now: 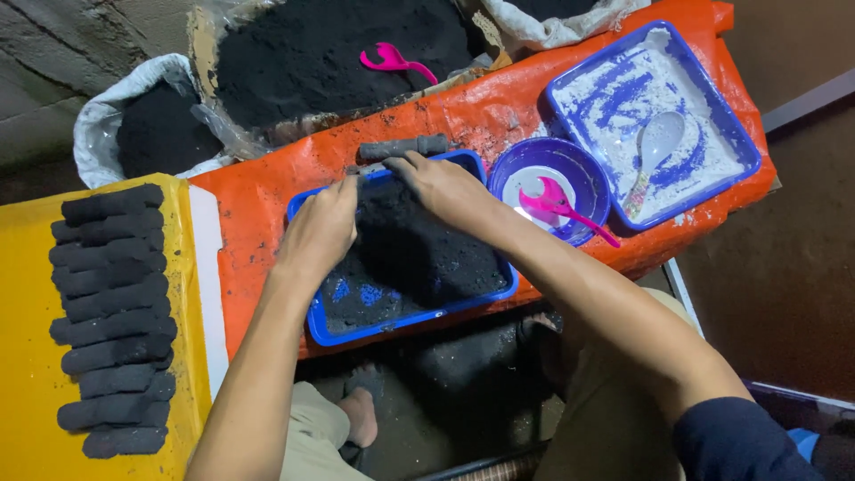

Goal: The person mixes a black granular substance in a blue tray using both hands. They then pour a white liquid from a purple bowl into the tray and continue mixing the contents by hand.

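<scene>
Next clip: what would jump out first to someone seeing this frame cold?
Probably the two bare hands, left hand and right hand, pressing into a mound of black powder in a blue tray at the centre, on a bright orange sheet. Next, the column of dark pressed sticks laid out on the yellow surface at far left. At upper right, a white-dusted blue tray holds a spoon, beside a purple bowl with a pink scoop.

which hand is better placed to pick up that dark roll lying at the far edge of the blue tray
Probably the right hand: its fingertips already reach the dark roll at the far rim of the blue tray. The left hand rests lower, over the black powder, farther from the roll.
</scene>
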